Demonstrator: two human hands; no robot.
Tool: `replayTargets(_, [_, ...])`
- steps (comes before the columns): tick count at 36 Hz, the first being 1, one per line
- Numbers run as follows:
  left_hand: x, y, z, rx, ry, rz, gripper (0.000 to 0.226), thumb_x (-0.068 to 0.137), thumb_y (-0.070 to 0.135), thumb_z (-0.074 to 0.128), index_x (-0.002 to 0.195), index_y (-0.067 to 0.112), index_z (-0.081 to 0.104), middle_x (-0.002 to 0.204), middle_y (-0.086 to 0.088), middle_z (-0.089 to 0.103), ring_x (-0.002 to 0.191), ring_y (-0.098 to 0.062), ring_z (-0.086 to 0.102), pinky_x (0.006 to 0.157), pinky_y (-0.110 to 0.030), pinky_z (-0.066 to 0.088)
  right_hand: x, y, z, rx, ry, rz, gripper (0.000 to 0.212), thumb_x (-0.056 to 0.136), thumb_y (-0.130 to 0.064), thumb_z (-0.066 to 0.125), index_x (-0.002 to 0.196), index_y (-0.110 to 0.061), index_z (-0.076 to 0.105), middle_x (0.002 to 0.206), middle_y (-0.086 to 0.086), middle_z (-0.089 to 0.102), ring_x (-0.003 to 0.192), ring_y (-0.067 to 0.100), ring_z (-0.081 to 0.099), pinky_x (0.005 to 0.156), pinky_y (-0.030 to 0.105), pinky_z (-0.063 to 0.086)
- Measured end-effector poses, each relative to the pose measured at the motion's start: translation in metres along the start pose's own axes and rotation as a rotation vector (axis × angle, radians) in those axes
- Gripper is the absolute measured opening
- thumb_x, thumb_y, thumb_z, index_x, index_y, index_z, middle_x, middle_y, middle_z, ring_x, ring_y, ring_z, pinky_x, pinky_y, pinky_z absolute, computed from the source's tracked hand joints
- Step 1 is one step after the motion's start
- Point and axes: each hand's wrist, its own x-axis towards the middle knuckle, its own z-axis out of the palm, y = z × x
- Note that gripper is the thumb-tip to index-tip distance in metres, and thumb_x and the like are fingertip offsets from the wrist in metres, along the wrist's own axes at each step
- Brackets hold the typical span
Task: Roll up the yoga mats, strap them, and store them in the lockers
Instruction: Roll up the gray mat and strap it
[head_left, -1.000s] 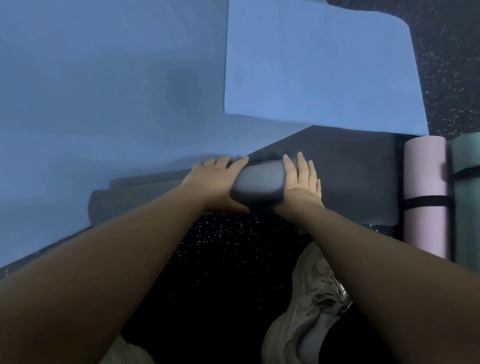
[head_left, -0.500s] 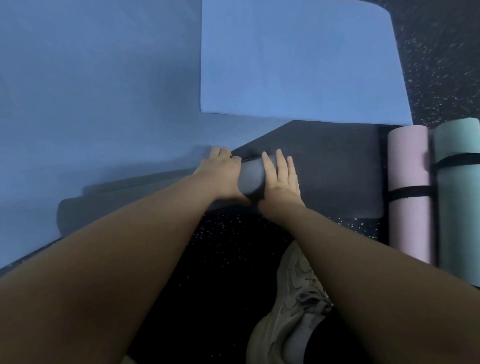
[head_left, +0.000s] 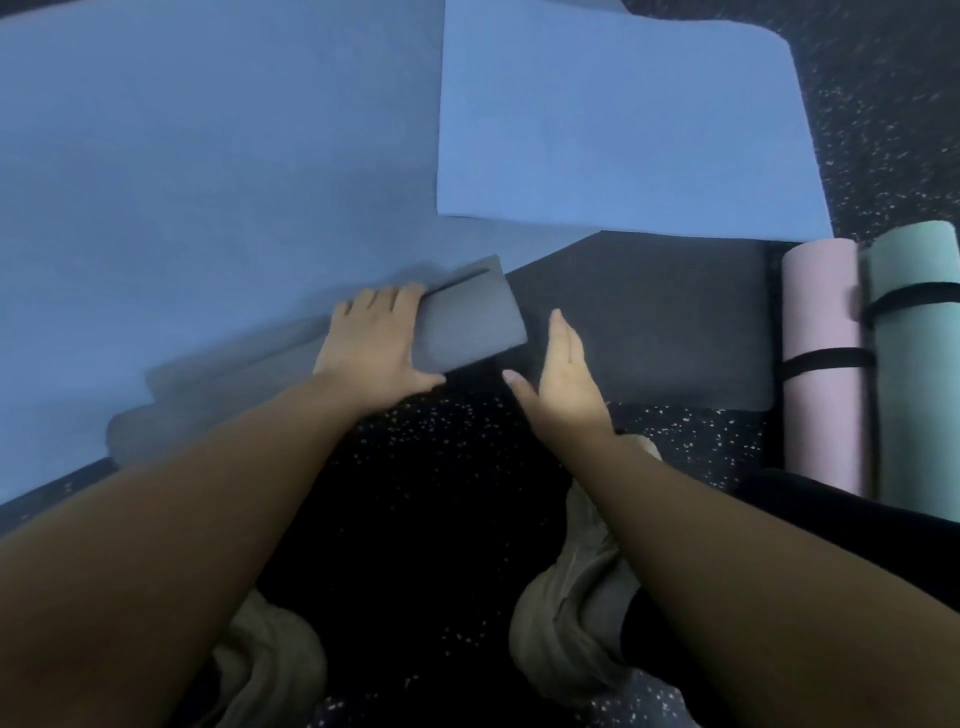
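A dark grey yoga mat (head_left: 654, 322) lies flat on the floor, and its left part is wound into a short roll (head_left: 470, 319). My left hand (head_left: 374, 345) grips that roll, fingers over its far side and thumb along its near edge. Just right of the roll's end, my right hand (head_left: 563, 376) hovers edge-on with straight fingers, touching nothing. The rest of the roll runs left under my left forearm and is blurred.
Two flat blue mats, a large one (head_left: 197, 171) and a lighter one (head_left: 613, 124), lie beyond the grey mat. A rolled pink mat (head_left: 821, 312) and a rolled green mat (head_left: 914, 374), each with a black strap, lie at the right. My shoes (head_left: 571, 613) stand on speckled black floor.
My right hand has lifted off the roll and moved right, fingers now straight. The roll's end has swung up and away under my left hand.
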Motion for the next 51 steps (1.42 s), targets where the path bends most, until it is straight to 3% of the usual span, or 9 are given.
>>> replayTargets(4, [-0.018, -0.011, -0.008, -0.012, 0.109, -0.008, 0.1, 0.065, 0.051, 0.081, 0.144, 0.014, 0.033, 0.138, -0.01, 0.047, 0.128, -0.03, 0.04, 0.104, -0.043, 0.027, -0.018, 0.008, 0.023, -0.198, -0.19, -0.134, 0.059, 0.093, -0.032, 0.064, 0.144, -0.011, 0.042, 0.144, 0.009, 0.042, 0.132, 0.028, 0.04, 0.108, 0.038, 0.034])
replayTargets(9, [-0.033, -0.012, -0.015, -0.021, 0.161, -0.007, 0.111, 0.067, 0.05, 0.08, 0.154, 0.019, 0.017, 0.14, -0.007, 0.044, 0.128, -0.029, 0.038, 0.108, -0.043, 0.025, -0.034, 0.003, 0.049, -0.399, -0.471, -0.255, 0.066, 0.091, -0.038, 0.064, 0.149, -0.025, 0.035, 0.148, 0.003, 0.036, 0.133, 0.025, 0.036, 0.105, 0.041, 0.039])
replayTargets(13, [-0.043, -0.014, -0.017, -0.056, 0.177, 0.011, 0.111, 0.068, 0.049, 0.08, 0.154, 0.022, 0.016, 0.142, -0.005, 0.042, 0.129, -0.028, 0.038, 0.11, -0.042, 0.023, -0.037, -0.003, 0.058, -0.408, -0.521, -0.243, 0.071, 0.089, -0.043, 0.066, 0.15, -0.029, 0.032, 0.151, 0.005, 0.03, 0.137, 0.026, 0.028, 0.107, 0.044, 0.038])
replayTargets(22, [-0.063, -0.013, -0.012, -0.038, 0.185, 0.08, 0.111, 0.067, 0.05, 0.081, 0.154, 0.021, 0.017, 0.143, -0.005, 0.041, 0.127, -0.028, 0.038, 0.11, -0.039, 0.022, -0.066, -0.002, 0.069, -0.522, -0.713, -0.391, 0.074, 0.084, -0.045, 0.07, 0.148, -0.028, 0.037, 0.144, 0.003, 0.033, 0.132, 0.021, 0.032, 0.105, 0.041, 0.04])
replayTargets(26, [-0.071, -0.012, -0.011, -0.04, 0.203, 0.105, 0.111, 0.067, 0.049, 0.081, 0.154, 0.02, 0.019, 0.143, -0.006, 0.042, 0.128, -0.028, 0.038, 0.109, -0.038, 0.021, -0.079, -0.003, 0.07, -0.451, -0.671, -0.369, 0.065, 0.09, -0.053, 0.059, 0.145, -0.023, 0.042, 0.141, 0.003, 0.037, 0.13, 0.021, 0.037, 0.104, 0.038, 0.041])
replayTargets(30, [-0.077, -0.013, -0.012, -0.039, 0.234, 0.123, 0.111, 0.065, 0.046, 0.083, 0.153, 0.017, 0.023, 0.14, -0.008, 0.044, 0.126, -0.029, 0.04, 0.108, -0.04, 0.022, -0.084, -0.007, 0.068, -0.44, -0.646, -0.398, 0.073, 0.085, -0.061, 0.061, 0.144, -0.023, 0.041, 0.139, 0.0, 0.039, 0.127, 0.018, 0.038, 0.102, 0.036, 0.041])
replayTargets(34, [-0.083, -0.014, -0.009, -0.017, 0.281, 0.141, 0.111, 0.061, 0.044, 0.086, 0.151, 0.014, 0.028, 0.136, -0.011, 0.048, 0.121, -0.031, 0.044, 0.107, -0.043, 0.025, -0.087, -0.004, 0.071, -0.587, -0.656, -0.419, 0.07, 0.086, -0.048, 0.066, 0.145, -0.024, 0.038, 0.137, 0.002, 0.038, 0.125, 0.02, 0.037, 0.097, 0.036, 0.043])
replayTargets(41, [-0.093, -0.015, -0.011, -0.029, 0.303, 0.15, 0.113, 0.059, 0.043, 0.087, 0.151, 0.013, 0.028, 0.135, -0.012, 0.049, 0.122, -0.032, 0.045, 0.111, -0.052, 0.027, -0.093, 0.001, 0.071, -0.646, -0.513, -0.413, 0.025, 0.097, -0.012, 0.049, 0.12, -0.011, 0.06, 0.119, 0.005, 0.055, 0.113, 0.022, 0.046, 0.084, 0.034, 0.046])
replayTargets(51, [-0.105, -0.008, -0.035, -0.068, 0.29, 0.074, 0.114, 0.069, 0.037, 0.083, 0.154, 0.014, 0.011, 0.145, -0.013, 0.037, 0.133, -0.032, 0.034, 0.115, -0.055, 0.018, -0.089, -0.035, 0.026, -0.356, -0.176, -0.398, 0.022, 0.097, -0.016, 0.052, 0.114, -0.013, 0.066, 0.118, 0.01, 0.052, 0.112, 0.027, 0.049, 0.085, 0.039, 0.047])
